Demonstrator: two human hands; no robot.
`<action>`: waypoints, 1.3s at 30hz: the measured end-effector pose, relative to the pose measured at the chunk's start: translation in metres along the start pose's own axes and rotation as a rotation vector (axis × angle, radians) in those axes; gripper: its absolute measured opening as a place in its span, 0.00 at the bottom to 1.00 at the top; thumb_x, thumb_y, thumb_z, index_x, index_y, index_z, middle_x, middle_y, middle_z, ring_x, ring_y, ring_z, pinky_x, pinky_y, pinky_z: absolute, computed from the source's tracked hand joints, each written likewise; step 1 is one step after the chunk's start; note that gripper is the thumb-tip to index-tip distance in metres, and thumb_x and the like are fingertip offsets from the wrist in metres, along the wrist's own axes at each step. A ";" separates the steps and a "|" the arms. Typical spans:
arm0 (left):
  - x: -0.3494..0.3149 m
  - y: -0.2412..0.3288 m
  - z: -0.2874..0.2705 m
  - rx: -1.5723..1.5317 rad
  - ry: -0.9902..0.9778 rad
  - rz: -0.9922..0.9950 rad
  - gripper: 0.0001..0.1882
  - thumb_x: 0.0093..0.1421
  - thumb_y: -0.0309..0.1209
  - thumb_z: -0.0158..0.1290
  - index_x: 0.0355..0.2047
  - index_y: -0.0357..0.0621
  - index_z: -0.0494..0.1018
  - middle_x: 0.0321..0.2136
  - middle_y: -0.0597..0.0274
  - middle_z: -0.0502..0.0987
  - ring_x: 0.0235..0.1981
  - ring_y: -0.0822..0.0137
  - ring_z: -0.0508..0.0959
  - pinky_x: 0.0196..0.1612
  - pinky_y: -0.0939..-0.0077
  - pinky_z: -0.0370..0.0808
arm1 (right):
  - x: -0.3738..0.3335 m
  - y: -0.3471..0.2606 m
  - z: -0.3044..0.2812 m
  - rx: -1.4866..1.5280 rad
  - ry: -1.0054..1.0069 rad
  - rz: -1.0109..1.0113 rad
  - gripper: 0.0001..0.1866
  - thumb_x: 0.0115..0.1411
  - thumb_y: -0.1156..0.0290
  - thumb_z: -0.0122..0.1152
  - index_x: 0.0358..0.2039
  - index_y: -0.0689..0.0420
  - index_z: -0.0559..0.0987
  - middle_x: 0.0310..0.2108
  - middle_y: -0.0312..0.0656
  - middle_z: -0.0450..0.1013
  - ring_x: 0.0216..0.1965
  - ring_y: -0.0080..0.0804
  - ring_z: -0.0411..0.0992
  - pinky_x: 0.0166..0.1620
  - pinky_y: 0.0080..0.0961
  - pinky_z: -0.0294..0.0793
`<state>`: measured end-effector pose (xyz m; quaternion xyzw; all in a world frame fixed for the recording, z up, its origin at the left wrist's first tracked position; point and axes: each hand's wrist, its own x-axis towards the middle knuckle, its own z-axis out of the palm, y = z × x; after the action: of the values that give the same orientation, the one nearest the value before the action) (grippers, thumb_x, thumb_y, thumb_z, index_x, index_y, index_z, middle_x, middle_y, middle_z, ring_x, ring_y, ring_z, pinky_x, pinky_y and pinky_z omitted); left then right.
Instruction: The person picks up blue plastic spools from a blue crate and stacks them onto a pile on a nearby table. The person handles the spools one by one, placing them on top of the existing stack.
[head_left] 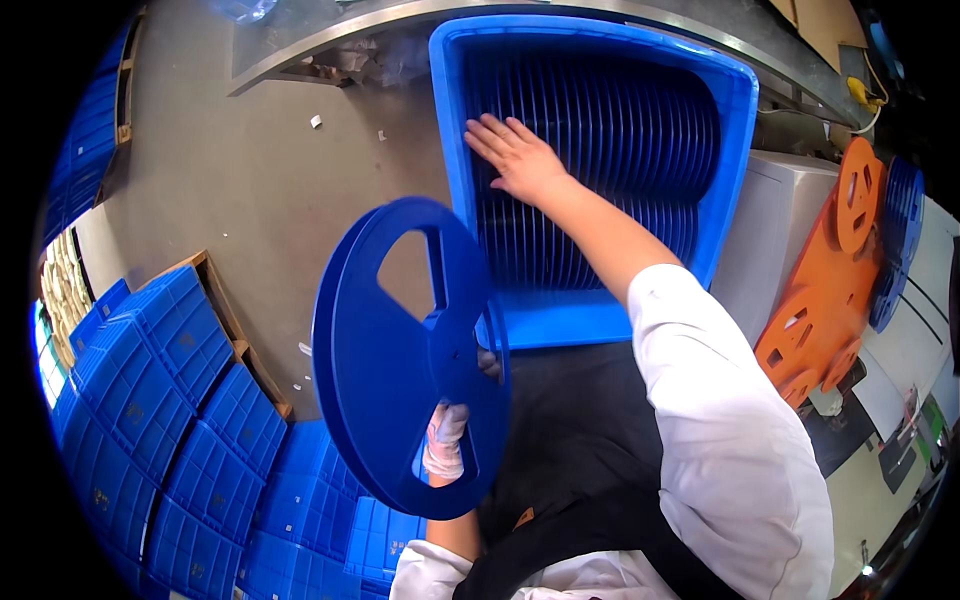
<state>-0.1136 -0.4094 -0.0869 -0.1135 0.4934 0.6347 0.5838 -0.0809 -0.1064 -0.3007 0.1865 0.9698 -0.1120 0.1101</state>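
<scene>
A large blue plastic reel with wedge-shaped cutouts stands upright on the left. My left hand, which wears a thin whitish glove, grips it through a lower cutout with the fingers closed around it. My right hand is bare, its fingers stretched out and spread. It lies flat over the left end of the reels, dark blue discs packed on edge in two rows. They fill a bright blue tote. Whether my right palm presses on the reels or hovers just above them, I cannot tell.
Stacked blue crates fill the lower left. A metal-edged bench runs behind the tote. On the right stand an orange machine panel with round orange discs, more blue reels and a pale box. White scraps dot the grey floor.
</scene>
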 end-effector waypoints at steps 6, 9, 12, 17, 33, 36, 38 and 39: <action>0.073 -0.003 0.016 0.293 0.195 -0.125 0.33 0.56 0.49 0.62 0.55 0.41 0.69 0.51 0.55 0.74 0.51 0.63 0.75 0.57 0.68 0.71 | -0.036 0.047 0.028 -0.065 0.034 -0.031 0.41 0.62 0.44 0.52 0.71 0.38 0.48 0.71 0.29 0.49 0.72 0.27 0.44 0.72 0.37 0.45; 0.126 0.000 0.042 0.388 0.057 0.130 0.28 0.60 0.45 0.60 0.55 0.43 0.68 0.47 0.55 0.75 0.46 0.63 0.78 0.51 0.70 0.76 | -0.030 0.040 0.025 -0.028 0.033 -0.010 0.41 0.61 0.47 0.56 0.70 0.37 0.49 0.71 0.30 0.49 0.72 0.28 0.44 0.72 0.39 0.44; 0.160 0.006 0.038 0.437 0.065 0.080 0.25 0.60 0.43 0.59 0.53 0.44 0.69 0.44 0.55 0.76 0.41 0.66 0.79 0.46 0.72 0.78 | -0.032 0.042 0.025 0.003 0.048 0.003 0.41 0.60 0.50 0.59 0.70 0.37 0.51 0.70 0.29 0.50 0.72 0.27 0.45 0.71 0.39 0.44; 0.209 0.001 0.025 0.334 0.065 0.012 0.24 0.62 0.42 0.57 0.54 0.44 0.69 0.41 0.57 0.77 0.38 0.67 0.78 0.42 0.75 0.77 | -0.030 0.039 0.023 0.011 0.047 0.012 0.39 0.62 0.49 0.56 0.70 0.36 0.51 0.71 0.27 0.50 0.72 0.25 0.43 0.72 0.39 0.40; 0.263 -0.034 -0.004 1.146 0.345 0.359 0.33 0.67 0.51 0.45 0.62 0.38 0.62 0.51 0.42 0.74 0.51 0.47 0.74 0.55 0.61 0.69 | -0.307 0.227 0.050 0.481 0.607 1.045 0.47 0.58 0.49 0.64 0.68 0.59 0.53 0.68 0.54 0.52 0.68 0.47 0.51 0.66 0.41 0.52; 0.287 -0.043 -0.002 1.108 0.413 0.499 0.29 0.66 0.50 0.47 0.60 0.42 0.64 0.48 0.48 0.77 0.46 0.55 0.76 0.52 0.63 0.71 | -0.288 0.228 0.042 1.610 0.482 1.146 0.43 0.60 0.43 0.59 0.63 0.66 0.63 0.57 0.50 0.68 0.58 0.36 0.65 0.61 0.31 0.62; 0.288 -0.042 -0.011 1.035 0.332 0.429 0.31 0.66 0.51 0.48 0.61 0.42 0.63 0.50 0.51 0.75 0.48 0.57 0.75 0.52 0.64 0.71 | -0.276 0.228 0.051 1.475 0.468 1.235 0.36 0.60 0.46 0.60 0.57 0.64 0.70 0.50 0.46 0.74 0.50 0.33 0.70 0.54 0.31 0.68; 0.282 -0.040 -0.009 1.015 0.285 0.386 0.32 0.65 0.52 0.48 0.61 0.42 0.63 0.52 0.53 0.74 0.51 0.58 0.74 0.53 0.63 0.70 | -0.277 0.226 0.052 1.342 0.456 1.233 0.33 0.60 0.48 0.61 0.55 0.64 0.73 0.47 0.45 0.75 0.47 0.32 0.72 0.52 0.30 0.70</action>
<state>-0.1652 -0.2455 -0.3139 0.1893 0.8228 0.3915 0.3658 0.2664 -0.0086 -0.3187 0.7091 0.4308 -0.5306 -0.1734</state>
